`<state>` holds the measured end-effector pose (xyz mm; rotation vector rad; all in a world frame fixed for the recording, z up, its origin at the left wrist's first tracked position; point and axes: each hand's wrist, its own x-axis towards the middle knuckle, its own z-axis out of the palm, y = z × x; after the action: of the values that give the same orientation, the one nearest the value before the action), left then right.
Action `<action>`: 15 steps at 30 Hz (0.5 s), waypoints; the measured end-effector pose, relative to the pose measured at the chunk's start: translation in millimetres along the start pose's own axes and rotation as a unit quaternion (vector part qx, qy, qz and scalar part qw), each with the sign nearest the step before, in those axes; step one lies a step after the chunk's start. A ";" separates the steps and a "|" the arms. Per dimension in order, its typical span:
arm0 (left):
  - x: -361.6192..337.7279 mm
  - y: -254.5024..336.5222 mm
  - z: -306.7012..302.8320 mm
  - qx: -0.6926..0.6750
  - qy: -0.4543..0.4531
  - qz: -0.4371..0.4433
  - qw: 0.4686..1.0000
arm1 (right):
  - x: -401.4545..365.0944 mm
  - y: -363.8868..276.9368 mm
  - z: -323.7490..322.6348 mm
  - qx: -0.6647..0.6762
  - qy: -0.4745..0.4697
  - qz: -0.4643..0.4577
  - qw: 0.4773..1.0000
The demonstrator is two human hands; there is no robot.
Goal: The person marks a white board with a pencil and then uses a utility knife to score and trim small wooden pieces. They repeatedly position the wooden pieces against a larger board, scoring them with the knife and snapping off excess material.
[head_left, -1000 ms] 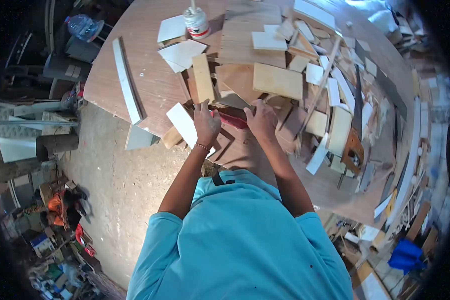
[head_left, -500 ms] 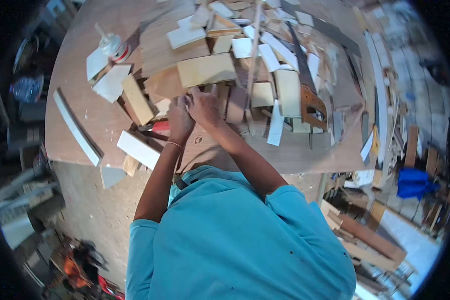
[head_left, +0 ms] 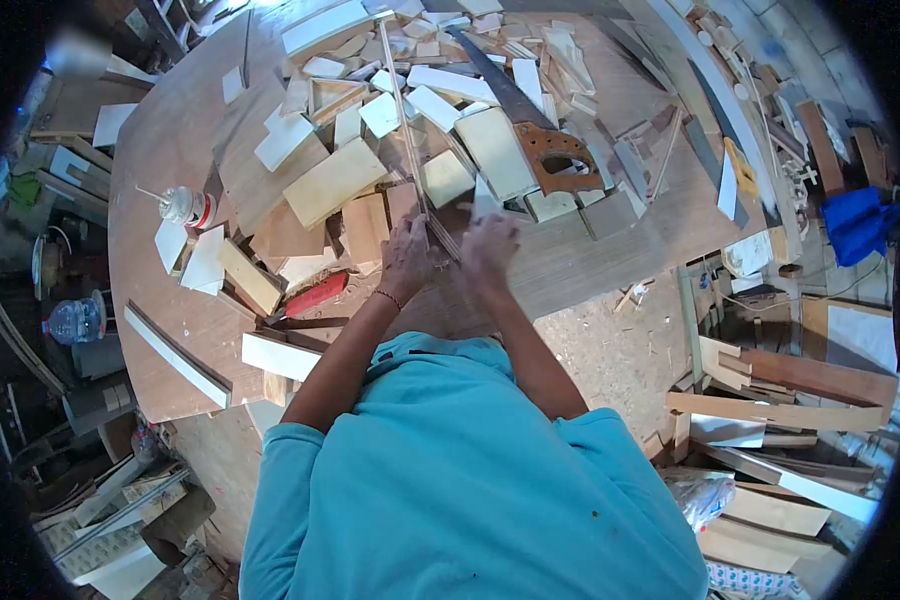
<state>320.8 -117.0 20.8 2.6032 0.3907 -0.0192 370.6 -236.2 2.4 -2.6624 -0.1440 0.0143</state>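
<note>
A long thin wooden strip (head_left: pixel 402 110) runs from the far side of the scrap pile down to my hands. My left hand (head_left: pixel 407 258) is closed around its near end. My right hand (head_left: pixel 486 254) is motion-blurred just to the right of the strip's end, over the bare plywood tabletop (head_left: pixel 570 265); I cannot tell whether it grips anything. A red-handled tool (head_left: pixel 314 294) lies on the table to the left of my left hand, untouched.
Several plywood offcuts (head_left: pixel 332 182) are heaped across the table. A handsaw (head_left: pixel 542 140) with a wooden handle lies beyond my right hand. A glue bottle (head_left: pixel 184 207) stands at the left. Planks lie on the floor at the right (head_left: pixel 780 385).
My hands left the red-handled tool and moved right, to the thin strip. The view swung right, so the table's right edge and the floor beyond now show.
</note>
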 end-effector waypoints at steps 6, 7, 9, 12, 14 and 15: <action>-4.3 -14.2 -12.0 0.008 -0.009 -0.077 0.997 | 6.1 -45.7 35.4 0.204 -0.011 -0.213 0.956; -5.8 -22.7 -9.6 -0.007 0.004 -0.066 0.998 | 6.6 -51.1 39.6 0.227 -0.069 -0.206 0.949; -12.5 -43.3 -6.0 -0.020 0.024 -0.077 0.997 | 1.9 -64.5 51.8 0.172 -0.090 -0.225 0.955; -26.2 -61.4 -12.4 0.019 0.080 -0.068 0.994 | -7.7 -82.5 59.2 0.057 -0.038 -0.291 0.954; -35.4 -76.0 -16.4 0.033 0.121 -0.113 0.986 | -15.9 -101.1 58.4 0.087 -0.059 -0.315 0.943; -40.4 -85.1 -16.6 0.020 0.141 -0.134 0.981 | -20.0 -107.3 59.9 0.094 -0.083 -0.332 0.935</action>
<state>257.4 -49.2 -2.1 2.5775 0.8475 0.2559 337.9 -116.1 -2.1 -2.2925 -1.0305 0.0314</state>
